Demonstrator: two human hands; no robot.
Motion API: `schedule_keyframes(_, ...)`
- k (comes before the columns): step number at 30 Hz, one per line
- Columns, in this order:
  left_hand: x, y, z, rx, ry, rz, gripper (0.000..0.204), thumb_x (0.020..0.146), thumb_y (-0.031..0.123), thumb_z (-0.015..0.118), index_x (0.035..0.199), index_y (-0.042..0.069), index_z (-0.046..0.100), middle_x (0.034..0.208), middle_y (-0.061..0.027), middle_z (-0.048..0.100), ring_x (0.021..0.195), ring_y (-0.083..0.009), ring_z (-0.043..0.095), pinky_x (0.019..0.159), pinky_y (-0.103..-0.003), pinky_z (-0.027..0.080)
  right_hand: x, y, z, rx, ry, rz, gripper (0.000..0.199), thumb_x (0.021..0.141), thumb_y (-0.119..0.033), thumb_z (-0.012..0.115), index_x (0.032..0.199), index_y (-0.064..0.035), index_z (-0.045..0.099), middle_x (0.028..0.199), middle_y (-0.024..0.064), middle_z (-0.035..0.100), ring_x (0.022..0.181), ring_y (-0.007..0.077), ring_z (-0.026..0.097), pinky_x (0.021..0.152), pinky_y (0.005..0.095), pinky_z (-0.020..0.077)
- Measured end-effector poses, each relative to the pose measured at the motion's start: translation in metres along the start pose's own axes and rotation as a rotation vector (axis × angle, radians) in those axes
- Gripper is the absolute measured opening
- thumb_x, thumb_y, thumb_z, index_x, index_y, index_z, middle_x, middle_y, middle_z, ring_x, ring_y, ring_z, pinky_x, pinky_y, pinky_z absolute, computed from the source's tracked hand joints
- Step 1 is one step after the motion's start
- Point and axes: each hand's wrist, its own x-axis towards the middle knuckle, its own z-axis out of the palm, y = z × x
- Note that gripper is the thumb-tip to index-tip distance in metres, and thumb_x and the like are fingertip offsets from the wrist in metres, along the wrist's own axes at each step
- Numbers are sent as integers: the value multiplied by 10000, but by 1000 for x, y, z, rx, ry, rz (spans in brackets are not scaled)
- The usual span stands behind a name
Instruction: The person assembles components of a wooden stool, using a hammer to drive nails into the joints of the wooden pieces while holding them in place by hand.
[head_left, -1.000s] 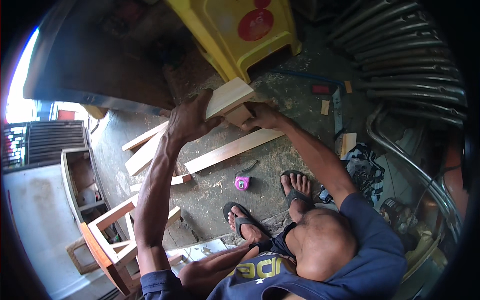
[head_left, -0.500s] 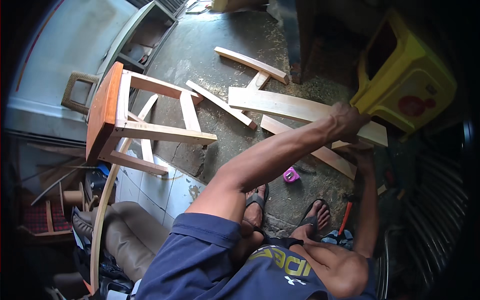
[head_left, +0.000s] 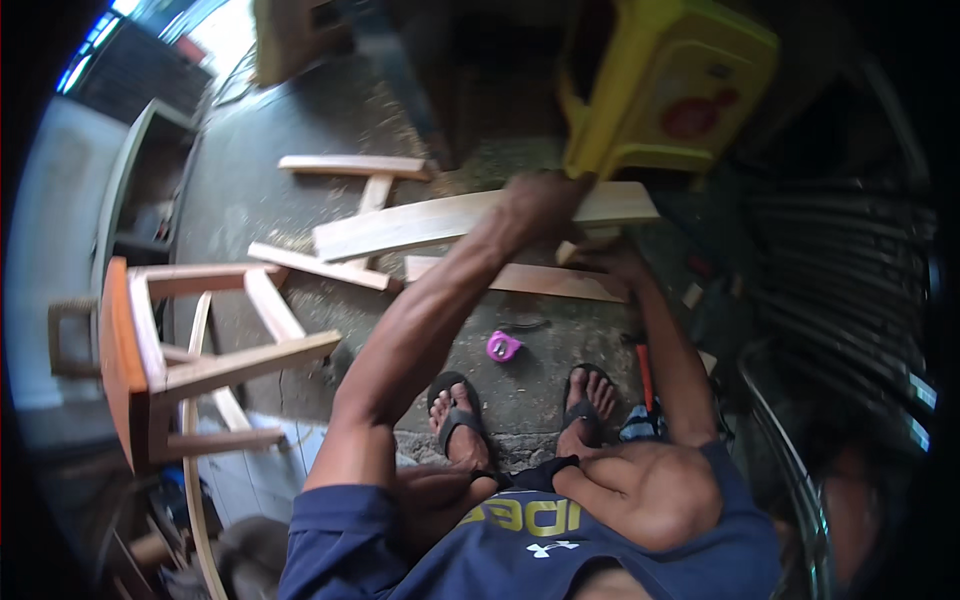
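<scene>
My left hand (head_left: 548,203), fingers closed, grips the upper long wooden plank (head_left: 415,225) near its right part. My right hand (head_left: 618,262) is closed round a short wooden piece (head_left: 583,244) just below that plank; its fingers are partly hidden. Beneath, a second wooden board (head_left: 540,280) runs roughly alongside, its right end near my right wrist. To the left lies a joined wooden frame, with a far rail (head_left: 350,165), a crosspiece (head_left: 374,195) and a near rail (head_left: 320,267), partly behind the plank.
An upturned stool (head_left: 122,350) with an orange-brown seat lies on its side at left. A yellow plastic stool (head_left: 690,90) stands beyond my hands. A pink tape measure (head_left: 503,346) sits before my feet. A red-handled tool (head_left: 645,375) lies near my right foot; metal tubes (head_left: 840,260) are stacked at right.
The view has swung to the right, so the things appear farther left. The plank in my left hand is tilted differently in the picture. Both hands keep their hold.
</scene>
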Motion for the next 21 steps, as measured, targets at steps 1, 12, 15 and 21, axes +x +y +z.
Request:
schedule_keyframes(1, -8, -5, -5, -83, -14, -25, 700, 772, 336, 863, 1346, 99, 541, 1093, -231, 721, 977, -398, 731, 807, -513, 568, 1, -19, 16, -68, 3, 18, 527, 777, -58, 838, 1260, 19, 640, 1108, 90, 724, 977, 212, 707, 888, 384, 586)
schedule_keyframes(12, 14, 28, 4, 11, -11, -21, 828, 741, 278, 884, 1445, 78, 497, 1171, -270, 705, 1104, -432, 689, 923, -504, 547, -22, -28, 23, 481, 64, 103, 607, 732, 24, 795, 1315, -20, 633, 1203, 102, 681, 1056, 193, 679, 938, 340, 556)
schedule_keyframes(15, 13, 23, 6, -12, 11, 10, 862, 728, 280, 896, 1455, 71, 482, 1133, -274, 700, 1043, -448, 704, 870, -515, 559, -19, -29, 24, 392, 57, 75, 609, 738, 22, 792, 1323, -17, 630, 1208, 101, 685, 1063, 196, 683, 941, 342, 560)
schedule_keyframes(21, 17, 32, 10, 2, 27, 17, 828, 747, 280, 880, 1443, 63, 486, 1143, -279, 697, 1035, -448, 708, 856, -511, 568, -17, -25, 22, 308, 91, 94, 597, 757, 11, 786, 1329, -5, 617, 1211, 111, 689, 1057, 203, 701, 896, 332, 587)
